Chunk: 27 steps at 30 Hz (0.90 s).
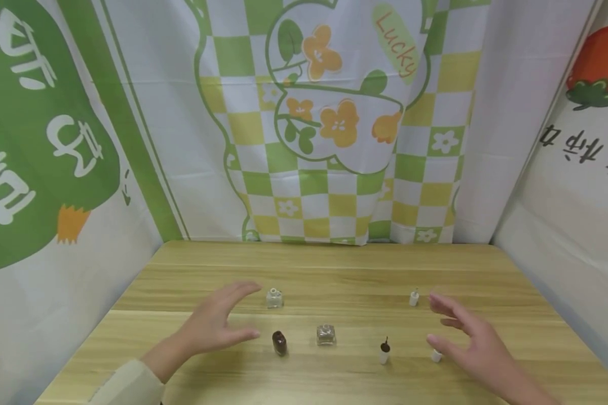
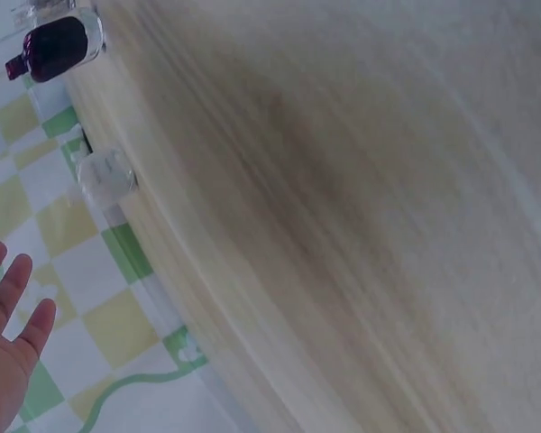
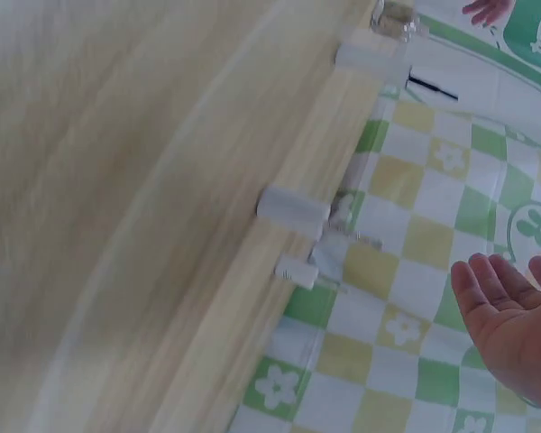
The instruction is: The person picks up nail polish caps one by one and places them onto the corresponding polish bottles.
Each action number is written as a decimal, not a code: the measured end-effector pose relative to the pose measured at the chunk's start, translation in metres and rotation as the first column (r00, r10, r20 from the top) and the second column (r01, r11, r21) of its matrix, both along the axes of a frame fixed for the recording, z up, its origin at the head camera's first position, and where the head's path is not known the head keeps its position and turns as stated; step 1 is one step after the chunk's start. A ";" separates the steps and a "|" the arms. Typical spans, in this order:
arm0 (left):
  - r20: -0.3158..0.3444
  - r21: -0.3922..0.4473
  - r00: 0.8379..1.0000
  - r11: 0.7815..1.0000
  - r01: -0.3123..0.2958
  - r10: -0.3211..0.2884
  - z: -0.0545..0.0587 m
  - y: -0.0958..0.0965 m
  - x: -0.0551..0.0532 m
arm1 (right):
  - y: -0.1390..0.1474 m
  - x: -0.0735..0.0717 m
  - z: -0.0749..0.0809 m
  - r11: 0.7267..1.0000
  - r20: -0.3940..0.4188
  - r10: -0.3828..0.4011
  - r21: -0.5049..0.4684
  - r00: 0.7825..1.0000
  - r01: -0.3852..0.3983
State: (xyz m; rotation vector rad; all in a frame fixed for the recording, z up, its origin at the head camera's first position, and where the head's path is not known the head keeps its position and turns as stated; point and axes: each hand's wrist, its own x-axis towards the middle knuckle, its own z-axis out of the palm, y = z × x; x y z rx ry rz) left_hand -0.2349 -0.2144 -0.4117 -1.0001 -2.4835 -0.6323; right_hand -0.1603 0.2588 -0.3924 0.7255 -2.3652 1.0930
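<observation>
My left hand (image 1: 215,322) is held over the table's left side, fingers apart and holding nothing. Nearest to it are a clear nail polish bottle (image 1: 275,299) and a dark red nail polish bottle (image 1: 280,343), both uncapped. A glittery nail polish bottle (image 1: 326,335) stands farther right. On the right side, my empty right hand (image 1: 478,346) hovers with thumb and fingers spread, partly covering a white brush cap (image 1: 437,355). Two more caps stand brush-up close by: one with a dark brush (image 1: 384,352), the other farther back (image 1: 414,298).
The wooden table (image 1: 324,275) reaches back to a hanging checked curtain (image 1: 329,208). Printed cloths hang along the left side (image 1: 121,225) and right side (image 1: 562,214).
</observation>
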 end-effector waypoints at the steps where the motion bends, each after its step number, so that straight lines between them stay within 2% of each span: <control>1: 0.021 0.006 1.000 1.000 0.000 0.000 -0.002 0.002 0.001 | -0.003 0.002 -0.001 1.000 0.023 -0.003 -0.008 1.000 0.004; 3: 0.061 0.013 0.998 1.000 -0.002 0.001 -0.005 0.005 0.002 | -0.009 0.004 -0.004 1.000 0.075 -0.006 -0.018 0.997 0.008; 6: 0.106 0.037 0.994 0.999 0.034 -0.038 -0.011 0.009 0.003 | -0.016 0.008 -0.009 0.999 0.177 0.004 -0.045 0.984 0.004; 10: 0.221 0.073 0.973 0.996 0.045 -0.060 -0.018 0.015 0.006 | -0.025 0.011 -0.017 0.996 0.319 0.021 -0.091 0.948 0.009; 12: 0.272 0.081 0.961 0.996 0.034 -0.055 -0.021 0.017 0.008 | -0.028 0.011 -0.020 0.995 0.362 0.028 -0.098 0.932 0.008; 14: 0.311 0.079 0.949 0.997 0.027 -0.050 -0.023 0.020 0.009 | -0.030 0.011 -0.022 0.995 0.424 0.029 -0.102 0.905 0.016; 17: 0.332 0.088 0.941 0.995 0.040 -0.068 -0.026 0.024 0.010 | -0.035 0.010 -0.024 0.993 0.493 0.042 -0.114 0.869 0.017; 20: 0.354 0.113 0.931 0.992 0.050 -0.088 -0.028 0.027 0.010 | -0.039 0.008 -0.028 0.989 0.564 0.056 -0.144 0.824 0.031; 23: 0.382 0.132 0.919 0.990 0.049 -0.097 -0.029 0.029 0.010 | -0.043 0.006 -0.032 0.985 0.614 0.072 -0.168 0.786 0.041; 27: 0.437 0.162 0.893 0.986 0.042 -0.110 -0.030 0.032 0.010 | -0.047 0.005 -0.036 0.971 0.655 0.117 -0.232 0.746 0.051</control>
